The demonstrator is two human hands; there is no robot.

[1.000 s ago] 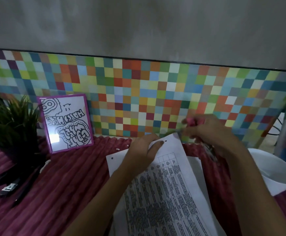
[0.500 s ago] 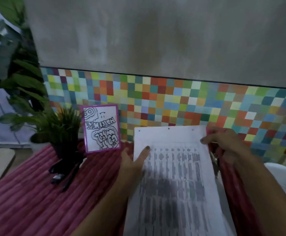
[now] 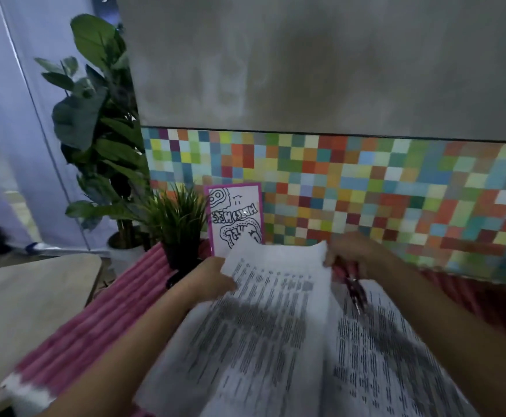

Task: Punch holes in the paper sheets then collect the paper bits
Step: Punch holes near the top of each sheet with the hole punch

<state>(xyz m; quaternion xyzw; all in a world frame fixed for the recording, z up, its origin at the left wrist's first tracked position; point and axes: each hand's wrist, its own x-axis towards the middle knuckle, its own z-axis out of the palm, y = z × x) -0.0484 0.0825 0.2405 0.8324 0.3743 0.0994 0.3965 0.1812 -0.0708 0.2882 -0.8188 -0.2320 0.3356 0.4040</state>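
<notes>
A printed paper sheet [image 3: 276, 311] is lifted off the pink ribbed cloth [image 3: 95, 320], blurred by motion. My left hand [image 3: 212, 276] grips its left edge, thumb on top. My right hand [image 3: 354, 251] is at the sheet's top right corner, fingers pinching it. The same hand holds a pink and metal hole punch [image 3: 355, 291], which hangs down below the fingers. A second printed sheet [image 3: 390, 350] lies underneath at the right, under my right forearm. No paper bits can be made out.
A small potted grass plant [image 3: 179, 224] and a purple-framed drawing [image 3: 235, 219] stand at the back against the coloured mosaic wall [image 3: 366, 191]. A tall leafy plant [image 3: 101, 130] stands left of them. A beige tabletop [image 3: 35, 296] adjoins on the left.
The top sheet came up off the cloth and swung left, held by both hands. The view turned left; the white bowl at the right left the frame.
</notes>
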